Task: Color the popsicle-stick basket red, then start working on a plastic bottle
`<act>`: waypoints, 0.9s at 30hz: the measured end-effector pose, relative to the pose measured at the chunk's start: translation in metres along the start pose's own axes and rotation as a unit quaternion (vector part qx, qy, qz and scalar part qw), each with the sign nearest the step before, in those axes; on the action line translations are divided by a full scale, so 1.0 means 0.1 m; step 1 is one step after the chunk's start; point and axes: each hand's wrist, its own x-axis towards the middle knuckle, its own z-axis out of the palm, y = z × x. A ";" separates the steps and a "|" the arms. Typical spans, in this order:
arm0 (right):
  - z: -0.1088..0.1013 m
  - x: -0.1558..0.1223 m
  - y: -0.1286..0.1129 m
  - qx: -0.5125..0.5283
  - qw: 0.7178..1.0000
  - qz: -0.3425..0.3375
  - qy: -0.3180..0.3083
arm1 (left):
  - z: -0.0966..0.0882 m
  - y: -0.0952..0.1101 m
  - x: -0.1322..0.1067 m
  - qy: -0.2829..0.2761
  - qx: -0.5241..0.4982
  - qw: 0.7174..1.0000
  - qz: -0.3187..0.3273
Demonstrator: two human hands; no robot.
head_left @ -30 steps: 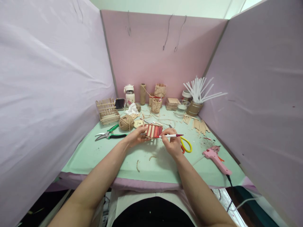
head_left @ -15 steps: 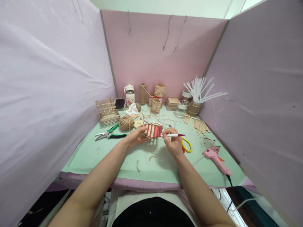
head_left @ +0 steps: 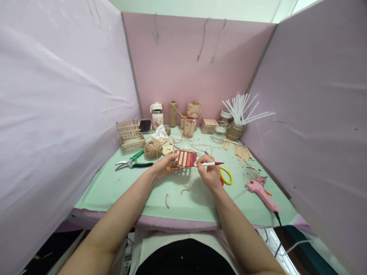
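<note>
Left fingers [head_left: 172,156] around striped piece [head_left: 185,158], right fingers [head_left: 204,159] around marker [head_left: 211,164] — beyond, white sticks [head_left: 239,109] in brown jar [head_left: 235,132].

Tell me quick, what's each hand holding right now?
Left hand: closed on the edge of the red-and-cream striped craft piece.
Right hand: closed around the white marker with a dark red end.

Before me stands a pale green table [head_left: 195,208]. A pink panel [head_left: 172,68] closes the rear; lilac sheeting [head_left: 65,95] covers both sides. Above the panel I see a pale wall [head_left: 195,5].
</note>
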 end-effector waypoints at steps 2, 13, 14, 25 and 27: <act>0.01 0.00 0.01 -0.003 1.000 0.007 0.010 | 0.00 0.00 0.00 0.001 -0.001 1.000 0.002; -0.01 0.00 0.00 -0.004 1.000 -0.009 -0.015 | 0.01 0.01 -0.01 0.001 0.003 1.000 0.001; -0.01 0.00 0.00 0.000 1.000 -0.014 -0.015 | 0.01 0.01 -0.02 0.002 0.003 1.000 0.001; 0.02 0.00 0.00 -0.002 1.000 0.002 0.014 | 0.01 0.00 -0.01 0.001 0.008 1.000 0.000; 0.02 0.00 0.00 -0.004 1.000 0.010 0.021 | 0.01 0.00 0.00 0.001 0.009 1.000 -0.001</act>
